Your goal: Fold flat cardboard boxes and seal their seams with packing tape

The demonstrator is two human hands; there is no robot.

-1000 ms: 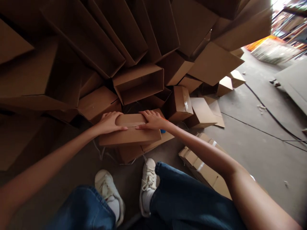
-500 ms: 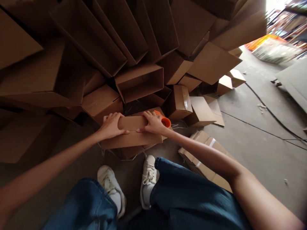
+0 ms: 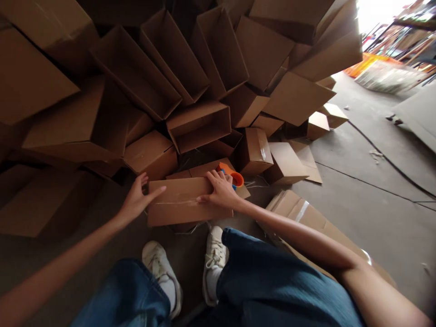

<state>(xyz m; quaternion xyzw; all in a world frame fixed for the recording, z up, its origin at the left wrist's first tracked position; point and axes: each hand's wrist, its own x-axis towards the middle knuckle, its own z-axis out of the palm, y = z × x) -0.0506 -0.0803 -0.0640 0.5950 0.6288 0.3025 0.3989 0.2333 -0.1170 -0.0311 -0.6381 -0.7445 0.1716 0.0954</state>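
A small closed cardboard box [image 3: 182,200] lies in front of my feet, with a seam running along its upper part. My left hand [image 3: 138,197] is at its left end, fingers apart and thumb reaching over the top face; it does not grip the box. My right hand [image 3: 221,190] grips the right part of the box, fingers over the far edge and thumb near the seam. Just beyond those fingers is an orange and blue tape dispenser [image 3: 236,179]. Flat cardboard [image 3: 211,168] shows behind the box.
Open cardboard boxes [image 3: 200,127] are piled beyond my hands and to the left. A strapped stack of flat cardboard [image 3: 296,209] lies by my right leg. A black cable [image 3: 378,154] crosses the floor at right, near a grey panel [image 3: 418,109].
My left hand has let go of the top of the box and moved left to its end. The right hand stays on it. The box's upper face is now turned more towards me.
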